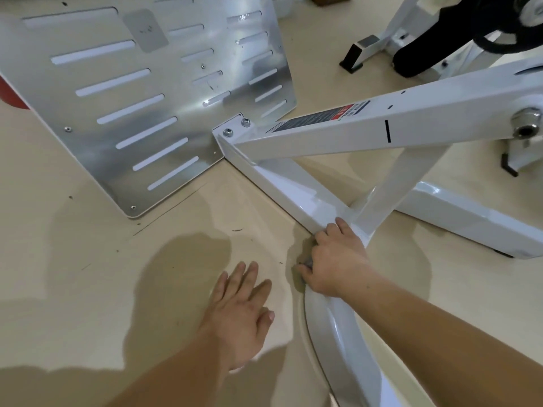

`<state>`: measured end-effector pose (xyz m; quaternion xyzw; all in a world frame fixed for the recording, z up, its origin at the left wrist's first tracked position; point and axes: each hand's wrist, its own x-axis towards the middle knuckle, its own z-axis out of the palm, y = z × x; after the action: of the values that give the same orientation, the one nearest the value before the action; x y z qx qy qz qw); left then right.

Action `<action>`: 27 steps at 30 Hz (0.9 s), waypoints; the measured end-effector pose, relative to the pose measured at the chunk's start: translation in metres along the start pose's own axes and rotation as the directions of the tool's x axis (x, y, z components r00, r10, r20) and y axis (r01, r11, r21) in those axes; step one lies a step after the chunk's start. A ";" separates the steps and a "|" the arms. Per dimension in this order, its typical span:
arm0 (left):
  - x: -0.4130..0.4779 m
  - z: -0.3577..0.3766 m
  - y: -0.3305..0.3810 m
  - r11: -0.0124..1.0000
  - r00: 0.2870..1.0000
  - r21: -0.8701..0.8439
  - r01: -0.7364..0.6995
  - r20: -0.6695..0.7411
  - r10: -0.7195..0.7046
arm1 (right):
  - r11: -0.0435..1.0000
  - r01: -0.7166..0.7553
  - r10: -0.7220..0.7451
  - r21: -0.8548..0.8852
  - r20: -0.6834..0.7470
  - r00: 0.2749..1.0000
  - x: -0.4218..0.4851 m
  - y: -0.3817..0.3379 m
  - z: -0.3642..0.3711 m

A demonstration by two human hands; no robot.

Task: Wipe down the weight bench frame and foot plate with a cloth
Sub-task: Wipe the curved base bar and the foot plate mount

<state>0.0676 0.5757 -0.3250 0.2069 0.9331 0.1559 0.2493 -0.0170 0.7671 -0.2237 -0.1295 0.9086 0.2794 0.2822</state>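
Red part: a rounded red piece [11, 95] shows at the far left edge, cut off by the picture and partly behind the plate.
Foot plate: the brushed silver metal foot plate [73, 118], with rows of long slots, stands tilted, its lower corner on the floor; its right edge meets the frame at a small bracket with two bolts [236, 127].
Floor: the pale beige floor [88, 274] carries a few dark specks and soft shadows.
Left hand: the left hand [241, 315] lies flat on the floor, palm down, fingers straight and slightly spread, holding nothing, just beside the base tube.
Cloth: only a small part of the grey cloth [308, 263] shows, under the right hand's thumb and fingers against the tube.
Right hand: the right hand [335, 259] curls over the edge of the base tube, where the upright strut joins it, clasping the cloth to the metal.
Frame: the glossy white steel bench frame [293, 189] runs from the bracket along the floor under the right hand; a slanted beam above it bears a black-and-red label [317, 118].
Pad: a black padded roller [458, 33] sits at the upper right.
Pin: a silver steel pin [526, 124] sticks out of the beam at the far right.
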 end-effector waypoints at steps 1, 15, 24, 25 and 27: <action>0.000 -0.002 -0.004 1.000 1.000 -0.006 0.000 -0.003 0.000 | 0.999 0.043 -0.043 0.004 0.006 0.999 -0.004 -0.005 -0.002; 0.005 -0.014 0.000 0.998 0.997 -0.056 -0.042 -0.059 0.039 | 0.989 0.048 -0.026 0.142 -0.155 0.988 -0.026 0.005 0.018; 0.013 0.000 0.007 0.989 0.983 -0.138 -0.048 -0.182 0.022 | 0.954 0.291 -0.245 0.068 -0.380 0.892 -0.094 -0.035 0.072; 0.013 0.003 0.008 0.989 0.980 -0.139 -0.053 -0.198 0.025 | 0.958 0.277 -0.228 0.074 -0.391 0.892 -0.103 -0.036 0.081; 0.013 0.011 0.014 0.984 0.975 -0.170 -0.056 -0.222 0.017 | 0.967 0.206 -0.125 0.152 -0.423 0.897 -0.122 -0.037 0.099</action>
<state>0.0680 0.5962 -0.3336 0.1830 0.9336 0.2640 0.1590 0.1400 0.8044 -0.2358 -0.2343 0.9558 0.1318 0.1193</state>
